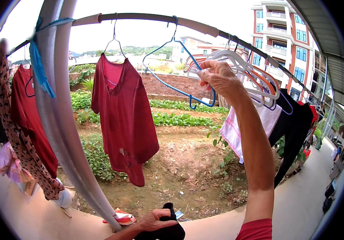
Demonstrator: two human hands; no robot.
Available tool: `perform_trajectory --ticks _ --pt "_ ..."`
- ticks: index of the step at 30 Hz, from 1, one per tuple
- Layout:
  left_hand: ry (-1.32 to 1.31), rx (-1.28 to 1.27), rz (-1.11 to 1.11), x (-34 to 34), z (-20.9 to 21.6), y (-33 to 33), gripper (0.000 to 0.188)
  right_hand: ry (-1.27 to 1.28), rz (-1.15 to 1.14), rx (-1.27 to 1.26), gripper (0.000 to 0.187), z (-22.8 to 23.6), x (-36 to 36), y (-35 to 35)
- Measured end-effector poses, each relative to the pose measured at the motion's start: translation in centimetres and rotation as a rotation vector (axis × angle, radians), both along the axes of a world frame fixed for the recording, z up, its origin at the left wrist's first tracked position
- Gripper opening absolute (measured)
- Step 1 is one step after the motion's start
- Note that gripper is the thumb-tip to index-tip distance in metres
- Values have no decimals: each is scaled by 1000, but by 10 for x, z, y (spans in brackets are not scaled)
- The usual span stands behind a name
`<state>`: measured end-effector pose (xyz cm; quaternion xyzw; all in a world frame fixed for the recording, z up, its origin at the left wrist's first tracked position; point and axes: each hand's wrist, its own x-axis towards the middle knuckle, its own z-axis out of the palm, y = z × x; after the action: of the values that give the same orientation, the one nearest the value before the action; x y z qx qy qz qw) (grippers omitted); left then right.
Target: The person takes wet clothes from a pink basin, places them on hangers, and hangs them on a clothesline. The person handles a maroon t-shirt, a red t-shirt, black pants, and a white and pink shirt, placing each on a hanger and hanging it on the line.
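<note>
My right hand [216, 78] reaches up and pinches the right side of a blue clothes hanger [162, 85]. That hanger is bare, and its hook still hangs over the drying pole [156, 17]. Down at the lower edge, my left hand [157, 221] grips a bunched black garment [168, 230]; its kind cannot be made out. To the left of the blue hanger a dark red shirt [126, 108] hangs on a thin hanger. Just beyond my right hand hang several white and coloured hangers [256, 76] close together.
A thick metal post [58, 100] with a blue strip tied round it stands at left. Further right hang a pink-white towel [240, 128] and black trousers [290, 128]. A patterned garment [10, 120] hangs far left. Past the paved edge lies a vegetable garden [180, 120].
</note>
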<state>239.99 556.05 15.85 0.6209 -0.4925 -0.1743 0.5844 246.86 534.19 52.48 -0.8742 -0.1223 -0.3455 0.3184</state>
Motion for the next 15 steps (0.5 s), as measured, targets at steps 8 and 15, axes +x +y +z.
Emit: perform_trajectory --ticks 8,15 --pt "-8 11 42 7 -4 38 30 -288 -34 63 19 -8 47 21" --pt "-21 48 29 15 -16 52 28 -398 -15 129 21 12 41 25"
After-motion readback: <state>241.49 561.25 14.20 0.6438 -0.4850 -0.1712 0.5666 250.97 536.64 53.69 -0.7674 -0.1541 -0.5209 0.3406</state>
